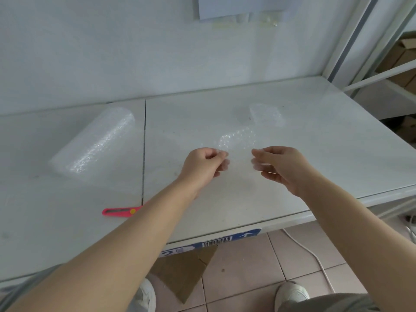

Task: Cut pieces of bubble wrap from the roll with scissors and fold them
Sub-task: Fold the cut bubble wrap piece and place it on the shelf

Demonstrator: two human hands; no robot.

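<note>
1. Both bare hands work over the white counter (pixel 315 154) mid-right: left hand (pixel 203 164) and right hand (pixel 280 166), each w/ thumb & fingers pinched shut on a near corner of the clear cut bubble-wrap piece (pixel 238 139), lifted just off the surface.
2. Handling, prob.: v. light, limp, bit slippery; grip at corners/edges, no squeezing or bubbles pop.
3. Looks: see-through, small glinting bubbles, hard to spot against white.
4. Folded clear bubble-wrap square (pixel 265 114) lies toward the far right.
5. Big clear bubble-wrap roll (pixel 94 140) lies aslant at the far left; loose end toward the front.
6. Pink-handled scissors (pixel 121 211) near the front edge, partly hidden by left forearm.
</note>
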